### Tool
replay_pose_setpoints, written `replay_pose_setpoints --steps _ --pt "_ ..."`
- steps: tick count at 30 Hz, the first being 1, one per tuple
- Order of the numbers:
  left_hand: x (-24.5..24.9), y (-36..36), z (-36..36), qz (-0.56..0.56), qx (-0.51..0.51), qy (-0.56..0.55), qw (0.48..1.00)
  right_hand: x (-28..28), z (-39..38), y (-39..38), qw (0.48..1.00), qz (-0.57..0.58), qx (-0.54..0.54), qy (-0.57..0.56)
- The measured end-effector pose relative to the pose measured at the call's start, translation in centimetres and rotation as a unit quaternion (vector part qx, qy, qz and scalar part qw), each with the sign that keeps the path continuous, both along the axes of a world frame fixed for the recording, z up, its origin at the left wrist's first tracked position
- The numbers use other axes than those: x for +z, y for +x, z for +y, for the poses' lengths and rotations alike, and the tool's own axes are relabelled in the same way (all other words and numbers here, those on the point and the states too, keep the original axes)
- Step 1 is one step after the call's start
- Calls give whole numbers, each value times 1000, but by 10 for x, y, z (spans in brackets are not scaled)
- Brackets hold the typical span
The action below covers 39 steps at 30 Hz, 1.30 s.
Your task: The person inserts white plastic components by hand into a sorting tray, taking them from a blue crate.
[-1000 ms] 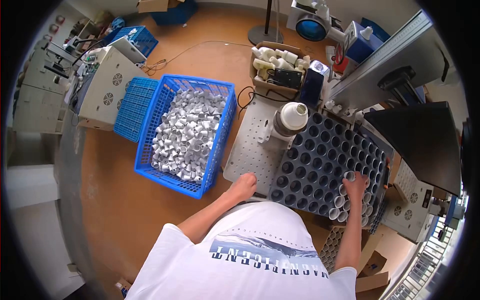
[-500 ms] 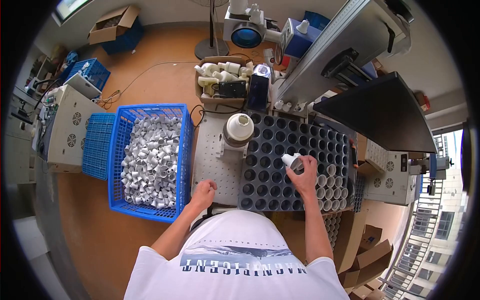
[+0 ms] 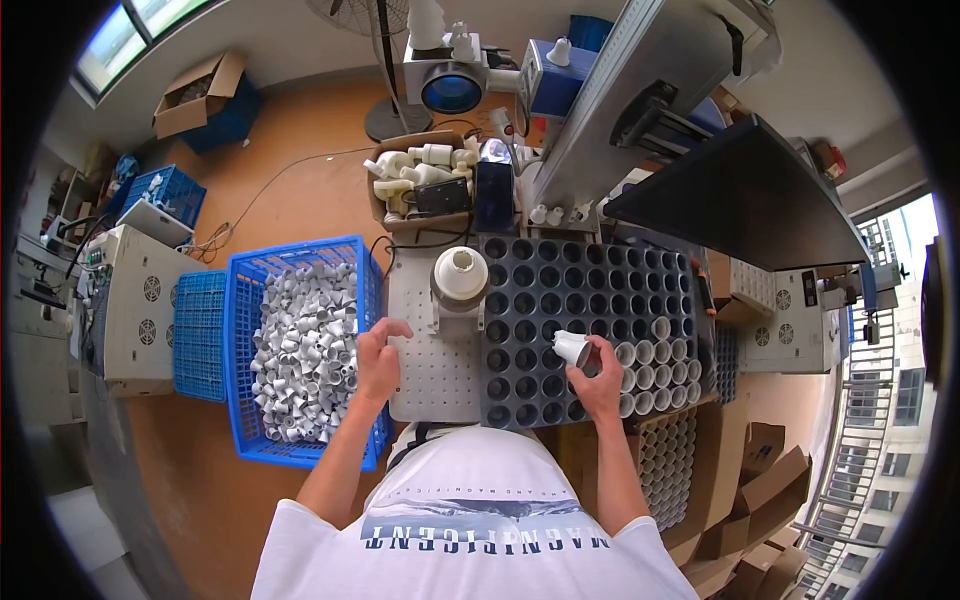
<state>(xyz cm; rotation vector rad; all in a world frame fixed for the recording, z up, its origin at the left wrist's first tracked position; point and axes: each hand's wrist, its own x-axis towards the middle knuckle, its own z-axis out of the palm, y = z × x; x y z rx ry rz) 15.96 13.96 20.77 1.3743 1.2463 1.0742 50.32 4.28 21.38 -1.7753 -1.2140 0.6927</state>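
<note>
My right hand (image 3: 600, 378) holds a small white plastic cup-shaped part (image 3: 572, 347) above the dark grey tray of round holes (image 3: 560, 290). White parts fill several holes at the tray's right end (image 3: 650, 365). My left hand (image 3: 378, 352) rests with fingers curled on the edge of the white perforated plate (image 3: 430, 370), right beside the blue crate (image 3: 245, 330) heaped with white plastic fittings (image 3: 300, 350). A white round fixture (image 3: 460, 275) stands on the plate just beyond my left hand.
A cardboard box of white fittings (image 3: 420, 170) sits behind the tray, under a laser machine head (image 3: 452, 85). A black monitor (image 3: 745, 200) overhangs the right. An empty blue crate lid (image 3: 200, 335) and grey control unit (image 3: 135, 300) lie left. Cardboard boxes (image 3: 740, 500) stack at right.
My right hand lifted a white part from the filled right end of the tray and carried it left toward the middle. My left hand moved left to the plate's edge by the blue crate.
</note>
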Motion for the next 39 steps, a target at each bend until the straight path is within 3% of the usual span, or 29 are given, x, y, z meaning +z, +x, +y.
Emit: replay_pose_setpoints --steps 4,8,12,15,18,21,24,30,34,38,39 --pt "21 1 21 -39 -3 61 997 12 -18 -10 959 271 45 -72" --pt "36 6 37 -44 9 89 995 23 -41 -34 900 380 159 -145" --pt "49 12 50 -43 5 102 994 31 -53 -32 884 337 203 -253" --pt "57 19 61 -54 6 99 994 31 -53 -24 882 180 293 -322" --pt "73 35 74 -53 38 121 991 33 -55 -29 882 136 317 -321" --pt "80 40 82 -33 65 147 986 26 -57 -20 891 114 353 -262" --pt "84 42 87 -27 67 175 982 21 -60 -13 894 102 342 -271" --pt "88 57 95 -48 18 189 981 40 -35 -13 961 122 132 -209" --pt "92 80 97 -79 -38 167 982 57 16 -26 986 110 117 -39" --pt "95 82 97 -118 -129 95 980 85 85 -79 959 237 130 79" --pt "109 77 92 -166 -82 115 976 84 102 -94 959 224 142 102"
